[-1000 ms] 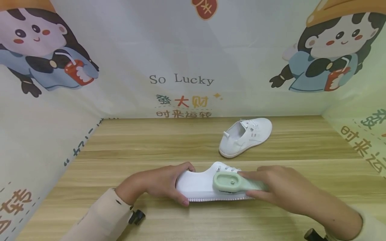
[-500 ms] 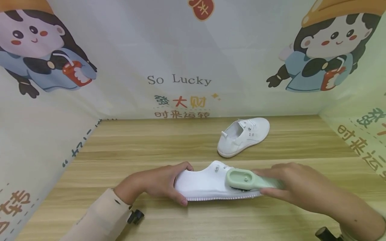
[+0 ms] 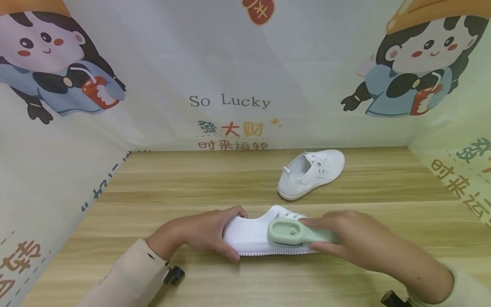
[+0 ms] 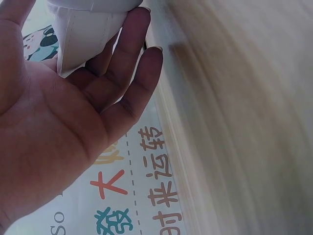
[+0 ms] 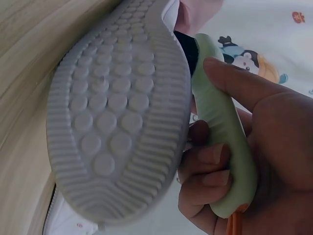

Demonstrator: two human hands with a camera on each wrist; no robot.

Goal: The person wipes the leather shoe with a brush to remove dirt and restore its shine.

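Observation:
A white lace-up shoe (image 3: 249,235) is tilted with its side facing up, toe to the right. My left hand (image 3: 209,232) grips it round the heel; in the left wrist view the fingers (image 4: 132,63) curl about the heel part. A pale green brush (image 3: 287,231) with dark bristles lies against the shoe's side, below the laces. Its handle is held by my right hand (image 3: 356,238). The right wrist view shows the fingers wrapped round that green handle (image 5: 227,142), the thumb along it, beside the shoe's studded sole (image 5: 117,117).
A second white shoe (image 3: 312,175) stands behind on the wooden tabletop (image 3: 184,183), toe pointing to the back right. Printed cloth walls (image 3: 238,64) enclose the table at the back and both sides.
The brush in my right hand slid toward the toe half a second ago and is now back left over the shoe's middle. My left hand keeps its hold on the heel.

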